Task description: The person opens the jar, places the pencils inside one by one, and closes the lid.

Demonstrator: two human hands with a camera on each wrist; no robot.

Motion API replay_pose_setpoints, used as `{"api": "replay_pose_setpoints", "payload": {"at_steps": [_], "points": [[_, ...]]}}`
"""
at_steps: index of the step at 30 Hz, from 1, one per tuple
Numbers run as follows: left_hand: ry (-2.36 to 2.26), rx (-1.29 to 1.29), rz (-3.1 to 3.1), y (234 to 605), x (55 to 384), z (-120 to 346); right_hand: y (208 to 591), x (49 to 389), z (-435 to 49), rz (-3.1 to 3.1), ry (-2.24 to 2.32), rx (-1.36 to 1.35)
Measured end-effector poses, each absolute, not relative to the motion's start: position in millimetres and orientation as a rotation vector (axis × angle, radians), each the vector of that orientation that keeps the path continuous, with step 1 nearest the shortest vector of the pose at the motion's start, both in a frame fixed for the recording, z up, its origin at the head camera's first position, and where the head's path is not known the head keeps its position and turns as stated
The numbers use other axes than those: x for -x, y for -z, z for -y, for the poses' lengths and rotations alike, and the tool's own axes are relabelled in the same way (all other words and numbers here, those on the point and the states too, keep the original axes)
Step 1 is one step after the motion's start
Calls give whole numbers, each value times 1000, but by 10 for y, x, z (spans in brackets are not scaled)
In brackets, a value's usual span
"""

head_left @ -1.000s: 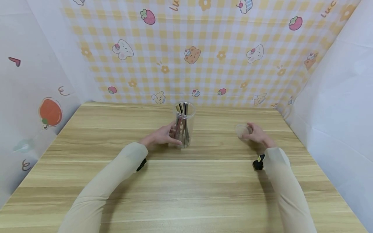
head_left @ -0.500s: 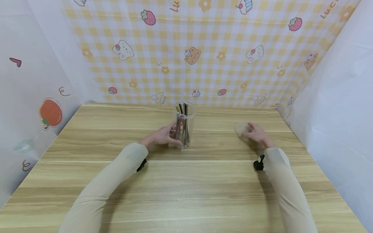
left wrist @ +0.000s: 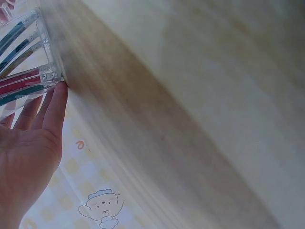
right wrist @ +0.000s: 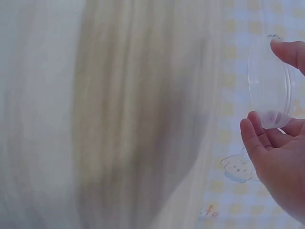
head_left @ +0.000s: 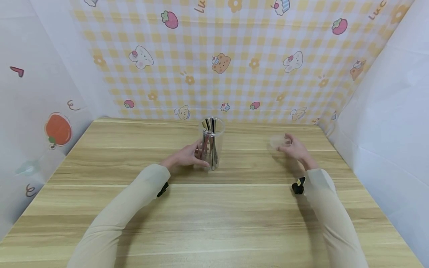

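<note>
A tall clear plastic cup (head_left: 219,143) stands upright on the table, with several pens (head_left: 212,139) in dark, red and gold tones inside it. My left hand (head_left: 186,154) holds the cup around its left side, thumb in front. In the left wrist view, its fingers (left wrist: 55,107) lie along the cup near the pen ends. On the right, my right hand (head_left: 296,149) pinches a round, clear plastic lid (right wrist: 269,83) between thumb and fingers. The right wrist view has the lid turned edge-on, apart from the table.
The wood-grain table (head_left: 214,223) ends at the back against a yellow-checked cloth (head_left: 254,44) with cartoon prints. White cloth walls (head_left: 385,123) close off both sides. A small black device (head_left: 298,185) sits on the right wrist.
My right hand has raised the lid a little and shifted it slightly away from me, with the lid tilting. The left hand and the cup of pens stay in place.
</note>
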State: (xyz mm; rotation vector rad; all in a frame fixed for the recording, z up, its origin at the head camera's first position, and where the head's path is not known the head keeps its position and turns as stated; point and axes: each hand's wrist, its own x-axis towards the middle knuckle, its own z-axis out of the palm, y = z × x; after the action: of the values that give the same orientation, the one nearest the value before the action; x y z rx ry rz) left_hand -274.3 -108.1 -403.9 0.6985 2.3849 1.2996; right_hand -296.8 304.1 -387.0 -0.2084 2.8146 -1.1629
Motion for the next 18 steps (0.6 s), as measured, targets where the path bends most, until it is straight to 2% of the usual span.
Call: {"api": "replay_pose_setpoints", "payload": {"at_steps": [10, 18], "points": [[-1298, -718, -2351, 3765, 2571, 1056, 3694, 2945, -2772, -2822, 1187, 384], [-1298, -695, -2351, 3720, 2533, 1051, 3560, 2853, -2562, -2808, 1252, 444]]}}
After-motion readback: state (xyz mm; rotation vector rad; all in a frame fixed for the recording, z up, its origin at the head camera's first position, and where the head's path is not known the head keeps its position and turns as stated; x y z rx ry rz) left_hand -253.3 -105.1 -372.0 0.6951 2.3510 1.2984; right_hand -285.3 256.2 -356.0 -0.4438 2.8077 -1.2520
